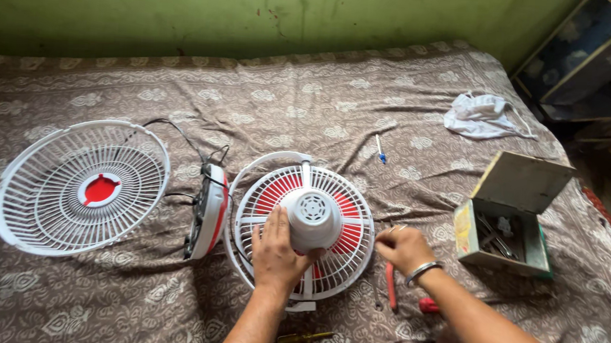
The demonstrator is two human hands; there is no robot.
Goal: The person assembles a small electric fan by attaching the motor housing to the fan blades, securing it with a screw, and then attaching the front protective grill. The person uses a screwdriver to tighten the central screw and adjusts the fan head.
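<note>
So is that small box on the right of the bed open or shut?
Open. The box has its lid tilted up and back, and metal tools show inside. It sits on the patterned bedcover, right of the right hand.

Under our left hand [276,252] lies the fan body [305,225]: a round white rear grille with red blades showing through, lying face down on the bedspread, its white motor housing [311,218] pointing up. Our left fingers rest against the housing's near-left side. Our right hand [402,248] is curled at the grille's right rim, fingertips just beside it.
</note>
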